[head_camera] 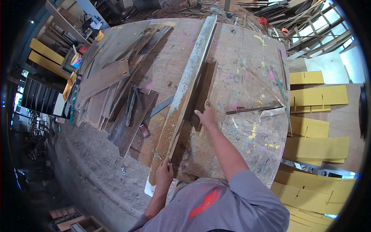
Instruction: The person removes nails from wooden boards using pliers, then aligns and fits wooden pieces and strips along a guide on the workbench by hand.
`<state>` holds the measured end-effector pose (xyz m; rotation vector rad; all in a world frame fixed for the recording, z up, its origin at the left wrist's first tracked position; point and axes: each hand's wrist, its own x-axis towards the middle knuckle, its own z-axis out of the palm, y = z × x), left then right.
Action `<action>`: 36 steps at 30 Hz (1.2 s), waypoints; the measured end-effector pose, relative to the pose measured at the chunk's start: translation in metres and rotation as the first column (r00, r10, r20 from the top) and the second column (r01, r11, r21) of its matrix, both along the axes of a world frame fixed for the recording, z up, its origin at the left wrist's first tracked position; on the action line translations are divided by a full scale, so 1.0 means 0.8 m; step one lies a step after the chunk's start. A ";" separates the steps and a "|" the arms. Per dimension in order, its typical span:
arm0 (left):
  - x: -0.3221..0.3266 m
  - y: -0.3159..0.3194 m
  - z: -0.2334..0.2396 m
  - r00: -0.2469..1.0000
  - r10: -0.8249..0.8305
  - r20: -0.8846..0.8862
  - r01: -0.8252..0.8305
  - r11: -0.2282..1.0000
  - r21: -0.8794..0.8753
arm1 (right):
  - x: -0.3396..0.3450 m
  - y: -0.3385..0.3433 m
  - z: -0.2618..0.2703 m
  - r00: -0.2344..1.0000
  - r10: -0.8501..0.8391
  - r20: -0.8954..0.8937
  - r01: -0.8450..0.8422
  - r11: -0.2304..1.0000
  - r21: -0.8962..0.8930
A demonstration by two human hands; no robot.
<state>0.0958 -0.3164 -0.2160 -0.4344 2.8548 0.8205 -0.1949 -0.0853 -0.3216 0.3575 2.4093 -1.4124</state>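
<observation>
A long wooden beam with worn whitish paint lies lengthwise on the workbench, its near part covered in sawdust. My left hand grips the near right edge of a strip along this beam, with the fingertips on the edge. Farther up and to the right, my right hand is at a dark brown board beside the beam, thumb and forefinger spread apart; whether it holds the board is not plain. Left of the beam lie a small red block and a flat grey strip.
Brown planks are piled on the bench's left side, with dark pliers-like tools on them. Thin sticks and a dark strip lie at right. Yellow slotted boards stand beyond the right edge; scrap wood lies behind.
</observation>
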 end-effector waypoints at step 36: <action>-0.161 0.035 0.000 0.999 -0.024 -0.032 0.026 0.998 0.062 | -0.155 0.039 -0.013 0.998 -0.036 -0.056 0.044 0.988 0.146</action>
